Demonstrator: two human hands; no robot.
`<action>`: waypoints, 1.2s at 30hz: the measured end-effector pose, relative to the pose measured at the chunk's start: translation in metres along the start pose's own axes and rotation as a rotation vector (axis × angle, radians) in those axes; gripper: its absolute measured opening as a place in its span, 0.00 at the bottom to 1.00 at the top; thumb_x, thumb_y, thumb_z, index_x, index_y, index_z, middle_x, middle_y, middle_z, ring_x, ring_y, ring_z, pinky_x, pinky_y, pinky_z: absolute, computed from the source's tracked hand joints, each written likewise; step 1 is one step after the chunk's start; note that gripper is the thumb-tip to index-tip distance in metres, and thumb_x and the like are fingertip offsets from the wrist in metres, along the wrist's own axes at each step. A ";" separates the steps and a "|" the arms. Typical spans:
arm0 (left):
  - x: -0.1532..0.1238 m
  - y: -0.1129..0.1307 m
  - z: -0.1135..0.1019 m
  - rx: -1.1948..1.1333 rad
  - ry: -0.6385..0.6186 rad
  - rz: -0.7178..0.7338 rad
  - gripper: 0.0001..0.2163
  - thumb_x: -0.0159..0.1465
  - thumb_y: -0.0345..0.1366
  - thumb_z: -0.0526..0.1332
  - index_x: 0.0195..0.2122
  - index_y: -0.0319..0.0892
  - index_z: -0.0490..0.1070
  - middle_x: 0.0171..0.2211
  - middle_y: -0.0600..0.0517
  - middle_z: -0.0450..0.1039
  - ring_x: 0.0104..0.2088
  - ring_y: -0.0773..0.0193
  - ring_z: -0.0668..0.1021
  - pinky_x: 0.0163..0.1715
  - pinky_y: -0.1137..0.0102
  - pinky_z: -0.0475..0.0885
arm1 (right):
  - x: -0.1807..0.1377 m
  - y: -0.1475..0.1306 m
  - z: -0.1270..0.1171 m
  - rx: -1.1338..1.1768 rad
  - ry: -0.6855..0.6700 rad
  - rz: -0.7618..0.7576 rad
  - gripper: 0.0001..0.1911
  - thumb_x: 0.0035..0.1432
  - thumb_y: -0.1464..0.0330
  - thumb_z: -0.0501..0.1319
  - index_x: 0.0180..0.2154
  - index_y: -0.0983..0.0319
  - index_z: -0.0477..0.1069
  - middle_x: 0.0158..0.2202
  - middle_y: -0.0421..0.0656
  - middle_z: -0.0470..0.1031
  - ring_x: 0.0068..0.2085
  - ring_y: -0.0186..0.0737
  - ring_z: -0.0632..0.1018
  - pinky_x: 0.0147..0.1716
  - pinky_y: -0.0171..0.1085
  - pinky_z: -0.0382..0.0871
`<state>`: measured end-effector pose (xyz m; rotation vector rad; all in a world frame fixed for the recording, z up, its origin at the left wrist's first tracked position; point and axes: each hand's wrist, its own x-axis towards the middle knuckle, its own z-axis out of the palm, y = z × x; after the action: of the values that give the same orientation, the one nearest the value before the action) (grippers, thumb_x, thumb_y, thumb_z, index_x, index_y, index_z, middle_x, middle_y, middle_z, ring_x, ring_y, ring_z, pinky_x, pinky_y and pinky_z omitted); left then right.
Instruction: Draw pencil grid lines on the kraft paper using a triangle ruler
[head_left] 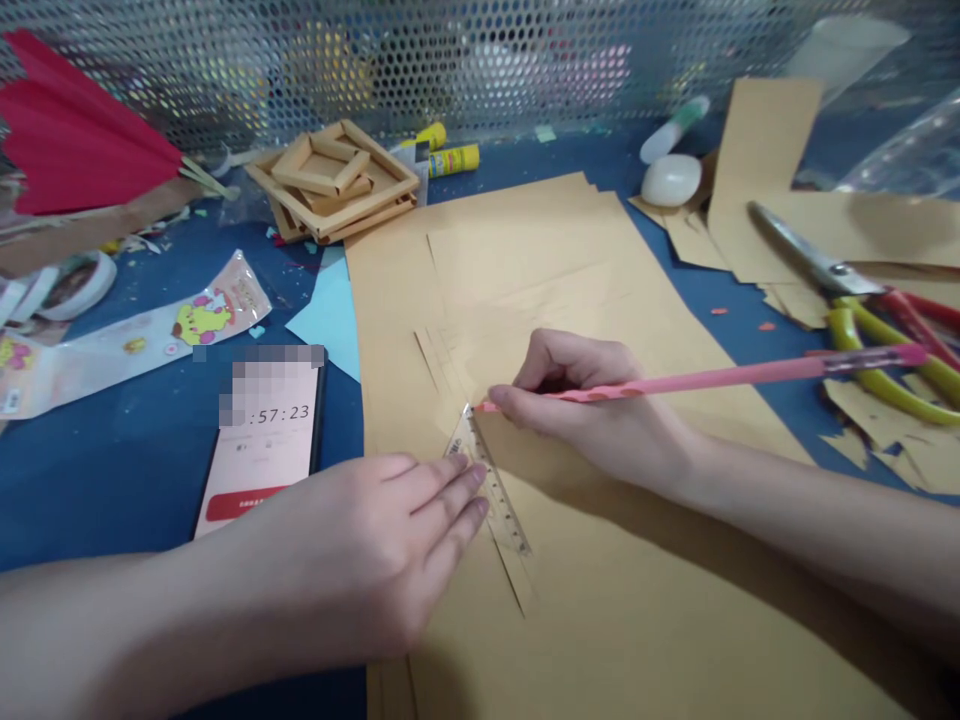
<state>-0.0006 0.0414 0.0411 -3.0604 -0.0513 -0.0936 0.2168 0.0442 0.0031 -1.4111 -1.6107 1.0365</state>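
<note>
A clear ruler (512, 515) with a pointed upper end lies on a large brown paper sheet (525, 240), under the fingertips of the left hand (397, 530). That hand is flattened, fingers stretched out and gripping nothing, and covers part of the ruler's near side. The right hand (585, 410) pinches a pink pencil (720, 375), its tip beside the ruler's upper point and its long shaft slanting out to the right. Thin straight lines and slits run across the sheet near both hands.

Left of the sheet, a phone (262, 450) is partly hidden by the left forearm. Beyond it are a glossy printed plastic wrapper (142, 340), white tape rolls (82, 285) and pleated red paper (82, 130). Light-blue paper (334, 310) pokes from under the sheet's left edge, below stacked angular brown frames (337, 185); yellow glue sticks (454, 160) lie just beside these. To the right, metal-bladed scissors (844, 278) with yellow and red handles rest over stiff cut brown pieces (772, 215), near a smooth white rounded object (671, 180). A perforated metal panel (480, 60) backs the dark-blue tabletop (135, 470).
</note>
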 end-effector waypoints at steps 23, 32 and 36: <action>0.000 -0.001 -0.001 -0.008 -0.007 0.001 0.18 0.67 0.23 0.45 0.49 0.33 0.71 0.50 0.43 0.71 0.48 0.56 0.77 0.42 0.64 0.74 | 0.000 0.003 0.001 0.043 0.002 -0.070 0.14 0.52 0.71 0.63 0.21 0.62 0.60 0.20 0.34 0.59 0.22 0.27 0.60 0.19 0.31 0.52; 0.000 -0.002 0.000 -0.009 0.011 -0.009 0.17 0.67 0.23 0.46 0.49 0.33 0.71 0.50 0.43 0.71 0.48 0.57 0.77 0.44 0.65 0.73 | 0.000 0.002 0.001 0.050 -0.003 -0.063 0.14 0.52 0.71 0.63 0.21 0.62 0.59 0.20 0.33 0.58 0.21 0.26 0.60 0.18 0.30 0.52; 0.001 -0.002 0.000 -0.004 0.012 -0.008 0.17 0.66 0.23 0.46 0.49 0.33 0.71 0.50 0.44 0.72 0.48 0.58 0.76 0.45 0.65 0.72 | 0.000 0.002 0.001 0.044 -0.004 -0.064 0.14 0.52 0.71 0.63 0.21 0.62 0.60 0.19 0.33 0.59 0.21 0.26 0.59 0.18 0.30 0.52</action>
<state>-0.0001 0.0434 0.0409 -3.0640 -0.0622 -0.1129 0.2171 0.0445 0.0007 -1.3209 -1.6159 1.0317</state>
